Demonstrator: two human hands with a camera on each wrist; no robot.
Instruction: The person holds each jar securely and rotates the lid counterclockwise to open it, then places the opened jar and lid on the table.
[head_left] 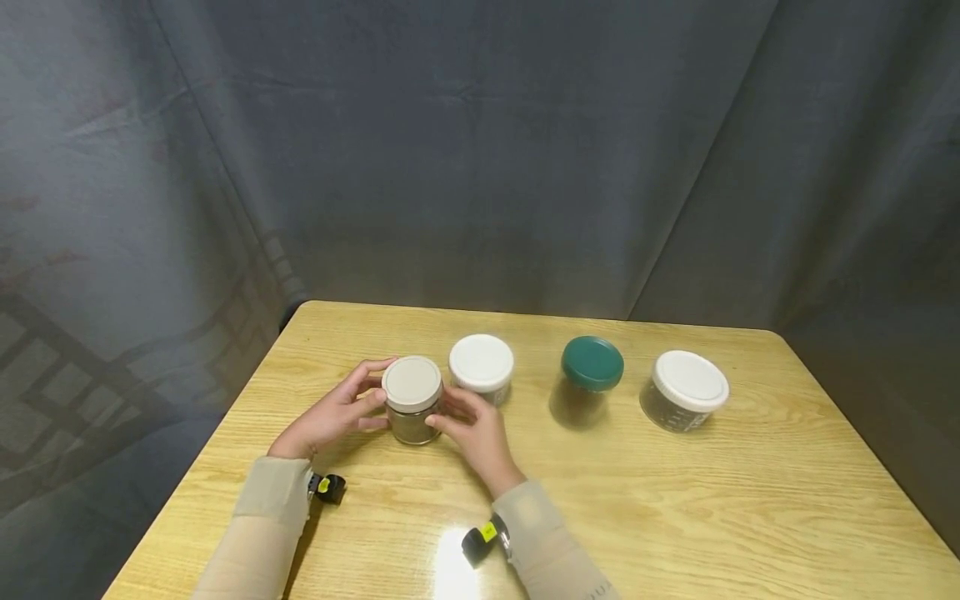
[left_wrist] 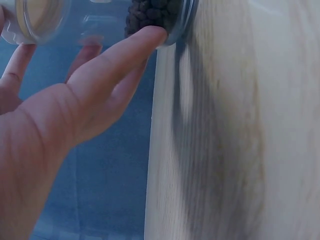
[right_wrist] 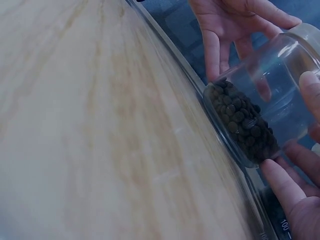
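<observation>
A clear jar with a beige lid stands on the wooden table between the two hands. Dark, rounded chip-like pieces fill its lower part. From the left, the left hand holds the jar, fingers and thumb spread along its side from lid to base. The right hand grips the opposite side, its thumb at the front and other fingers behind, partly hidden. In the left wrist view, a left fingertip lies against the jar near its base.
Just behind the right hand stands a white-lidded container. Farther right are a green-lidded jar and a white-lidded tub with markings on its side. A grey curtain hangs behind the table.
</observation>
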